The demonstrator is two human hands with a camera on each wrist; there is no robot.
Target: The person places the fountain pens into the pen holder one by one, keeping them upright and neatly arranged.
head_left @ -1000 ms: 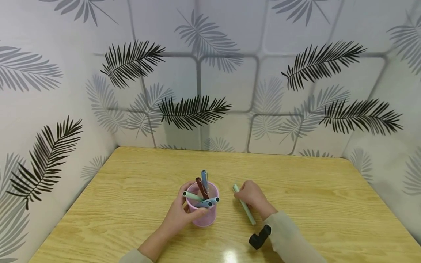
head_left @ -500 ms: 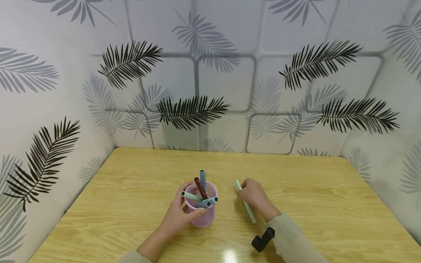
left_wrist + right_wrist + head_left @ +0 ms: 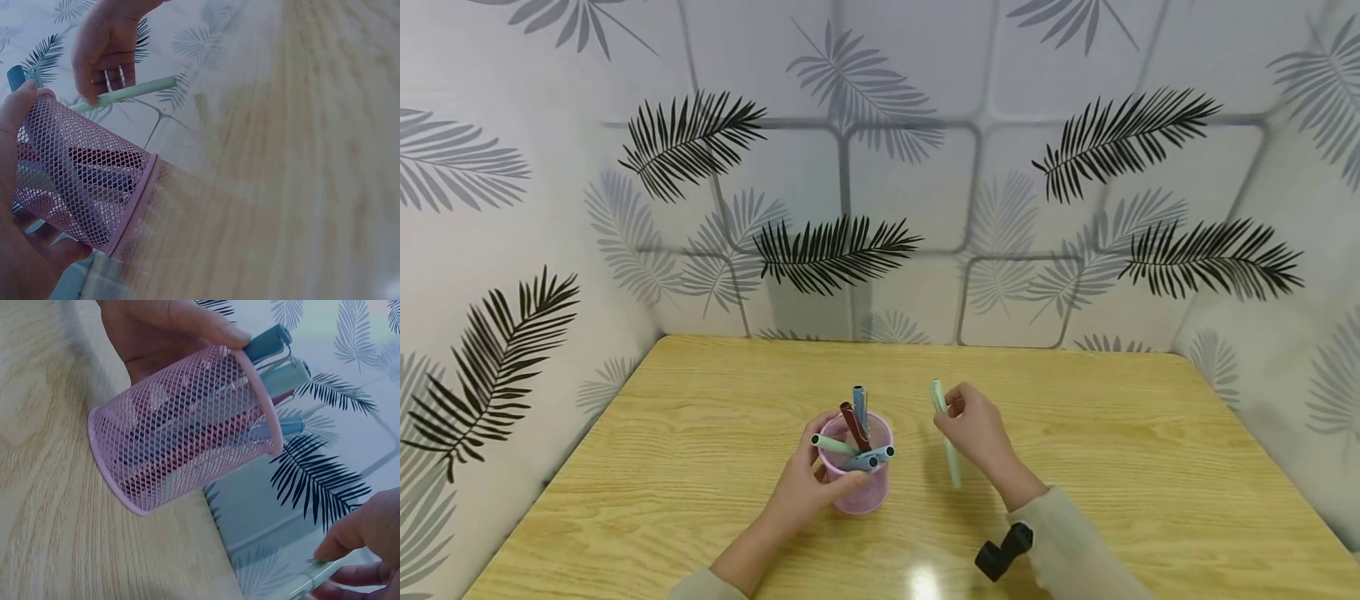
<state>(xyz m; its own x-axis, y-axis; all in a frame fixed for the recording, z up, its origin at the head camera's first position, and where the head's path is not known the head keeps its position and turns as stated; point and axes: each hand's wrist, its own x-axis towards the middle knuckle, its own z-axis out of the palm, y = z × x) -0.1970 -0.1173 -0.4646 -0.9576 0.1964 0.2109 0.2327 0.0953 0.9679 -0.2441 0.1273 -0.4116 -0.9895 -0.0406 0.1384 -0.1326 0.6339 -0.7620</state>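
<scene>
Pen (image 3: 945, 433) in right hand (image 3: 973, 433) beside cup (image 3: 859, 492)

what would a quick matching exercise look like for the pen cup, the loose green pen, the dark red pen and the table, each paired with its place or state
Things:
1. pink mesh cup
2. pale green pen
3. dark red pen
4. wooden table

Places or states:
A. stands inside the cup among other pens
B. held off the table by the right hand
C. gripped round its side by the left hand
D. bears the cup

Pairs: 1-C, 2-B, 3-A, 4-D
</scene>
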